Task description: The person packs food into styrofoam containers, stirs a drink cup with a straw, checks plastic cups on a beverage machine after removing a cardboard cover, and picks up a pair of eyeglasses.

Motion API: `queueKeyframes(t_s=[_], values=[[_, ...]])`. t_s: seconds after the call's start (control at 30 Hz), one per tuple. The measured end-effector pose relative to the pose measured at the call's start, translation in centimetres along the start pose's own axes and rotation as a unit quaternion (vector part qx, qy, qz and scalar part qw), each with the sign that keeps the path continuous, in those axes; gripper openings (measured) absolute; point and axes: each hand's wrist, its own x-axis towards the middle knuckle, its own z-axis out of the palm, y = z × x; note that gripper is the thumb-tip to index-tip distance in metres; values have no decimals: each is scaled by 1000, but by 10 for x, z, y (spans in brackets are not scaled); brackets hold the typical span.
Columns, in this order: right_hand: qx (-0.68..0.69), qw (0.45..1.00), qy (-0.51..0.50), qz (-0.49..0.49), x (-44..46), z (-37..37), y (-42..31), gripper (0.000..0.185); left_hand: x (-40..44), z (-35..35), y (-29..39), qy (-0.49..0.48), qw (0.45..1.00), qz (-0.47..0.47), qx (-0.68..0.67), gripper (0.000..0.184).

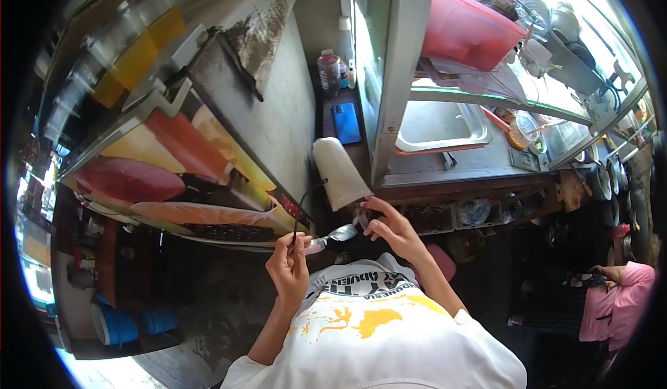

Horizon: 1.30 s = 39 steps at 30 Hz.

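Between my two hands, in front of my shirt, is a clear, shiny plastic piece [342, 233]. My left hand [288, 267] is closed in a pinch on a thin dark stick [299, 215] that points upward, and the end of the plastic lies by its fingers. At the other end is my right hand [390, 228], with its index finger stretched toward a white cylindrical bundle [339, 174] and its other fingers curled. Whether it grips the plastic is too small to tell. Behind the bundle, a blue phone [346, 123] lies on a dark ledge.
A glass display case [399, 76] with a metal tray [441, 125] and a red container [469, 24] stands at right. A cart panel with food pictures [174, 174] is at left. A person in pink [615, 305] is at lower right. Blue stools [118, 323] stand lower left.
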Motion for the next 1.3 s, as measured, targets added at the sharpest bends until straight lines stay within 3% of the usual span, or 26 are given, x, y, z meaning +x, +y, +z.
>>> queueKeyframes(t_s=[0.07, 0.27, 0.37, 0.47, 0.63, 0.67, 0.7, 0.9, 1.07, 1.1, 1.3], values=[[23, 999, -19, -31, 5, 8, -3, 21, -1, -11, -2, -27, 999, 27, 19, 14], [68, 988, -66, -125, -2, 13, -32, 12, 13, -18, 35, -6, 987, 60, -152, 17], [87, 976, -47, -192, -2, 24, -54, 9, 24, -20, 53, 20, 980, 79, -184, 22], [75, 964, -22, -255, -5, 40, -91, 13, 36, -29, 73, -19, 956, 107, -272, 23], [104, 888, -51, -444, -6, 57, -118, 15, 41, -30, 90, -37, 915, 238, -323, 27], [103, 881, -75, -455, -9, 56, -122, 15, 40, -29, 91, -51, 902, 263, -338, 27], [74, 877, -104, -462, -13, 53, -128, 16, 45, -21, 95, 6, 907, 336, -255, 25], [-70, 866, -220, -443, -26, 34, -159, 30, 44, -18, 105, -19, 890, 359, -281, 28], [-11, 861, -145, -487, -29, 42, -153, 22, 48, -20, 112, -76, 882, 375, -275, 31], [7, 860, -129, -495, -31, 43, -153, 20, 47, -29, 110, -143, 877, 352, -296, 32], [48, 853, -42, -518, -35, 51, -159, 13, 45, -18, 124, -117, 882, 349, -293, 30]])
